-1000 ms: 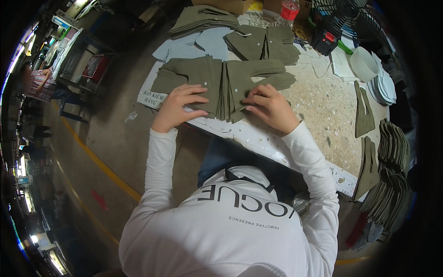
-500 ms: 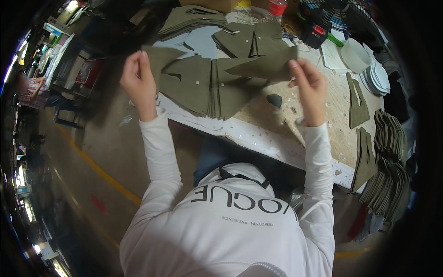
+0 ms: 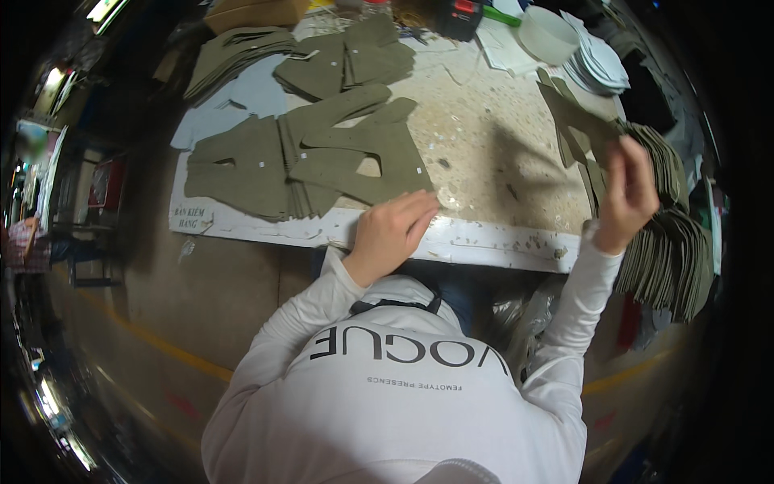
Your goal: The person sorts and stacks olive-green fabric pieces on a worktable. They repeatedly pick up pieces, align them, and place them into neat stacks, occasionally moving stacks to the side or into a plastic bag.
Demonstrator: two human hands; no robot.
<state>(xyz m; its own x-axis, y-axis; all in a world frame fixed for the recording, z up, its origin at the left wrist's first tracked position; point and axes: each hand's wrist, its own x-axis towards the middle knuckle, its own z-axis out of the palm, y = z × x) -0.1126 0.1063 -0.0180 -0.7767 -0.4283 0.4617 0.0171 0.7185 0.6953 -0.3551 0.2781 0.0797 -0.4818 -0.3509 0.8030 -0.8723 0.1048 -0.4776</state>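
Note:
My left hand (image 3: pixel 391 235) rests at the table's front edge, fingers stretched out flat, their tips by the lower corner of an olive cut fabric piece (image 3: pixel 395 141) with a notched opening. That piece lies over the right part of a layered stack of olive fabric pieces (image 3: pixel 234 173). On the right, my right hand (image 3: pixel 629 194) is raised and slightly blurred. Its fingers are closed on the end of another olive fabric piece (image 3: pixel 582 121), which slants up above the table's right side. More olive fabric lies under it, partly hidden.
Thick bundles of olive pieces (image 3: pixel 665 250) hang at the table's right edge. Other olive stacks (image 3: pixel 326 68) lie at the back left, near pale blue sheets (image 3: pixel 234 101). A translucent tub (image 3: pixel 548 36) and round white pieces (image 3: pixel 597 66) stand at the back right.
The olive piece stretched between both hands now lies on the stack. My left hand has come down to the table edge; my right hand has moved right to another piece. The view has shifted right.

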